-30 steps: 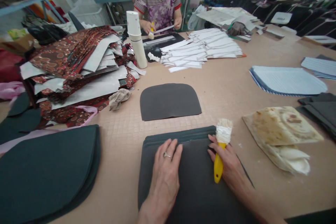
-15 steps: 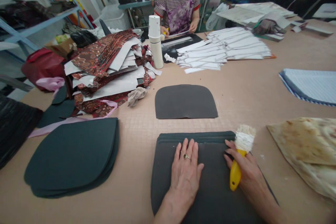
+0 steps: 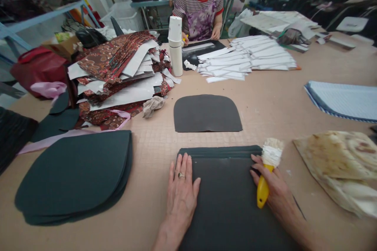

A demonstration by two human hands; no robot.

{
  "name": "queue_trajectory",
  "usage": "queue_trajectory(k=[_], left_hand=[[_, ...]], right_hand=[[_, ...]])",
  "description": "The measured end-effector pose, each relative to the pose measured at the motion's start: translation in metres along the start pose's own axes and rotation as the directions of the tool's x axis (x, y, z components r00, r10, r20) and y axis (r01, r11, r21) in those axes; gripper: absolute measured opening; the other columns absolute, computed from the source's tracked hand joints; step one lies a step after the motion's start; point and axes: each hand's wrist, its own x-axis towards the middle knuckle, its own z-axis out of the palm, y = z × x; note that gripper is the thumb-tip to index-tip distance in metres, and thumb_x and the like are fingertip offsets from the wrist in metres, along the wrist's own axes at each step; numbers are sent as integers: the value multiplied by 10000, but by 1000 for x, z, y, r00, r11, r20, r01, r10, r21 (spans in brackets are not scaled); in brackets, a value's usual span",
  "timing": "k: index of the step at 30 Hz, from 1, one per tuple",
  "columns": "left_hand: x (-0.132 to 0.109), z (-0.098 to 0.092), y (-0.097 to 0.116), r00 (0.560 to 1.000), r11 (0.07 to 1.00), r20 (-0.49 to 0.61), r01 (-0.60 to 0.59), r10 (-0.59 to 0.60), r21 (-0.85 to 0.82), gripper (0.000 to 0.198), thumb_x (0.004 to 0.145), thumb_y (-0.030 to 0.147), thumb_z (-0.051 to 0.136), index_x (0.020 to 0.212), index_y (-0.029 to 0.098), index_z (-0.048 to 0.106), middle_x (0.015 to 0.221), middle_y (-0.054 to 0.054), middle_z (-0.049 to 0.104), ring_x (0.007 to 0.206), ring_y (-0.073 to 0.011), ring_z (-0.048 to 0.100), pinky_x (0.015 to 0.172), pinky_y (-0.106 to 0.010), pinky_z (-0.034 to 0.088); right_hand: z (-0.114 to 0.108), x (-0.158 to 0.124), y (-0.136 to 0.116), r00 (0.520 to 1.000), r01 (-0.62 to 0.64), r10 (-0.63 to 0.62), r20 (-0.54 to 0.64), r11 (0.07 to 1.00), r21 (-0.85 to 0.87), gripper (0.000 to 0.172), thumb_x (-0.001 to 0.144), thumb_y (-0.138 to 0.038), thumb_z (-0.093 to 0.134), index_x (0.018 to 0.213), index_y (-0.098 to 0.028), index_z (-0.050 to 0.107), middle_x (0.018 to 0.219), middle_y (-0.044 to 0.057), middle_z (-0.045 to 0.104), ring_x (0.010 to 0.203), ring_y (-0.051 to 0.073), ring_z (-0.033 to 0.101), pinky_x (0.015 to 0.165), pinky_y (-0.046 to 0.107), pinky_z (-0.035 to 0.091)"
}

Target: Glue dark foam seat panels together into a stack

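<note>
A stack of dark grey sheets lies in front of me, its back edges stepped in narrow strips. My left hand rests flat on the stack's left side, fingers stretched out, a ring on one of them. At the right edge is my right hand, holding a brush with a yellow handle and whitish, crusted bristles that point away from me. Its fingertips touch the stack's back right corner. Beyond the stack, a single grey rounded panel lies flat on the table.
Dark green rounded panels are piled at left. Behind them sits a heap of patterned pieces beside stacked white cups. White strips spread at the back, near a person. A stained cloth lies at right.
My left hand has slid left across the stack, from near its middle to its left edge. My right hand stays at the right edge with the brush. The view has shifted slightly.
</note>
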Motion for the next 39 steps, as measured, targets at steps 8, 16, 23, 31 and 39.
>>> queue_trajectory(k=[8, 16, 23, 31, 39], left_hand=[[2, 3, -2, 999, 997, -9, -50, 50, 66, 500, 862, 218, 430, 1354, 186, 345, 1418, -100, 414, 1299, -271, 382, 986, -520, 434], [2, 16, -6, 991, 984, -80, -91, 104, 152, 483, 862, 227, 408, 1341, 169, 376, 1412, -136, 413, 1295, -287, 382, 989, -526, 389], [5, 22, -6, 984, 985, -134, -95, 115, 148, 476, 871, 219, 364, 1340, 140, 373, 1382, -157, 450, 1270, -295, 405, 977, -538, 361], [6, 24, -12, 950, 953, -242, -130, 198, 272, 642, 835, 195, 376, 1421, 149, 117, 1301, -144, 541, 1172, -278, 507, 906, -482, 406], [-1, 43, -20, 967, 936, -217, -55, 137, 348, 727, 805, 161, 368, 1420, 236, -14, 1256, -89, 589, 1133, -227, 551, 918, -453, 410]], right_hand=[[-13, 17, -48, 998, 62, -61, -3, 997, 48, 211, 877, -158, 513, 1078, -221, 500, 1301, 130, 497, 1234, 266, 441, 971, 499, 433], [18, 45, -126, 939, 198, -243, 243, 960, 196, 152, 813, -99, 577, 927, -188, 533, 1225, 117, 569, 1171, 249, 494, 942, 407, 481], [-10, 26, -50, 986, 22, -34, 165, 997, 75, 200, 843, -130, 530, 1027, -203, 549, 1257, 119, 553, 1195, 243, 485, 939, 423, 486], [-16, 6, 19, 993, -57, 66, -95, 994, 92, 169, 854, -234, 523, 1010, -213, 583, 1200, 103, 603, 1093, 244, 577, 884, 413, 526], [4, -9, 32, 981, -153, 184, -54, 923, 354, 287, 838, -373, 507, 1082, -269, 615, 1233, 62, 589, 1106, 251, 570, 811, 343, 571]])
